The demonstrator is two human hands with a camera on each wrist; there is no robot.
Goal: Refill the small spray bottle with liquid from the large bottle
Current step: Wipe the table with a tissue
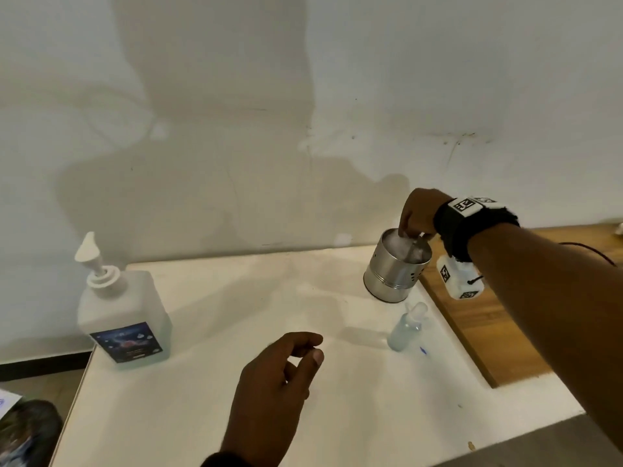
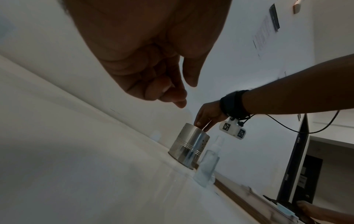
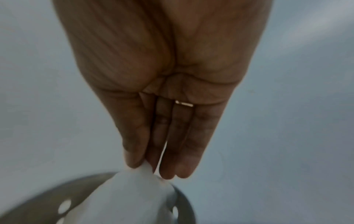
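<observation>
The large white pump bottle [image 1: 121, 318] with a dark label stands at the table's left. The small clear spray bottle [image 1: 406, 328] [image 2: 207, 165] stands upright at the right, just in front of a steel can [image 1: 396, 267] [image 2: 188, 150]. My right hand [image 1: 409, 232] [image 3: 149, 168] reaches into the can's mouth, thumb and fingers pinching a white tissue [image 3: 141, 186] that sticks out of it. My left hand [image 1: 315, 348] [image 2: 172, 94] hovers over the middle of the table with loosely curled fingers, holding nothing, well left of the spray bottle.
The white table [image 1: 209, 382] ends against a wall at the back. A wooden surface [image 1: 488, 325] adjoins it on the right, behind the can. A dark monitor [image 2: 295, 166] and a black cable [image 2: 306, 130] are farther right. The table's left edge drops to the floor.
</observation>
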